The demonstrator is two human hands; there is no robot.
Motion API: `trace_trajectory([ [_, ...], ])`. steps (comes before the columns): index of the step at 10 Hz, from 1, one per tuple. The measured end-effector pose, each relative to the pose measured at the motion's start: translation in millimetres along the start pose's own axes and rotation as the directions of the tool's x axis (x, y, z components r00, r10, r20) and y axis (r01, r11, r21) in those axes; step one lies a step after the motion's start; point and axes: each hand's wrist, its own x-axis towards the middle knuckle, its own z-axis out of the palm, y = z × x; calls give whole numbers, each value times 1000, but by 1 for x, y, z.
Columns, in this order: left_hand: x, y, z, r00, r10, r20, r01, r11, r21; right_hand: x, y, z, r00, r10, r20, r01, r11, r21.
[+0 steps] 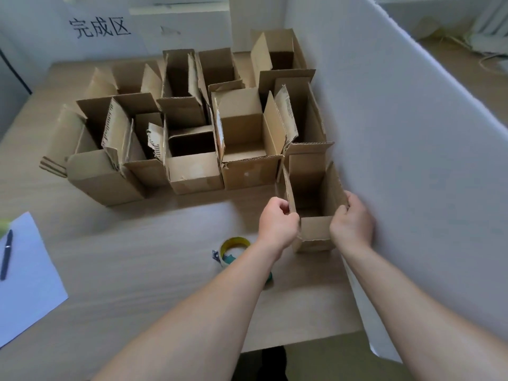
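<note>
Cardboard box [315, 232], boxes [192, 173] behind, partition [412, 133] beside, maybe tape [235, 242]

The forearm [247, 279] behind the left grip [279, 221] hides part of the tape dispenser [236, 243]

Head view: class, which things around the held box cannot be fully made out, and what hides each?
- Tape dispenser: head view, near part behind the left forearm.
- Small box: head view, near corners covered by left hand and right hand; floor in shadow.
- Rear boxes: head view, insides hidden by raised flaps.
- White sheet: head view, cut off by the left edge.
</note>
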Motion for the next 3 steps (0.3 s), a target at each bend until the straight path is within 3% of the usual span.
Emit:
trace_trajectory([
  [2, -10, -1, -16, 994, 105, 19, -106, 990, 98, 0, -11, -4, 996, -89, 11, 90, 993, -83],
  [3, -20, -6, -40, 984, 175, -42, -166, 973, 162, -9, -20, -6, 977, -212, -5, 211, 973, -91],
])
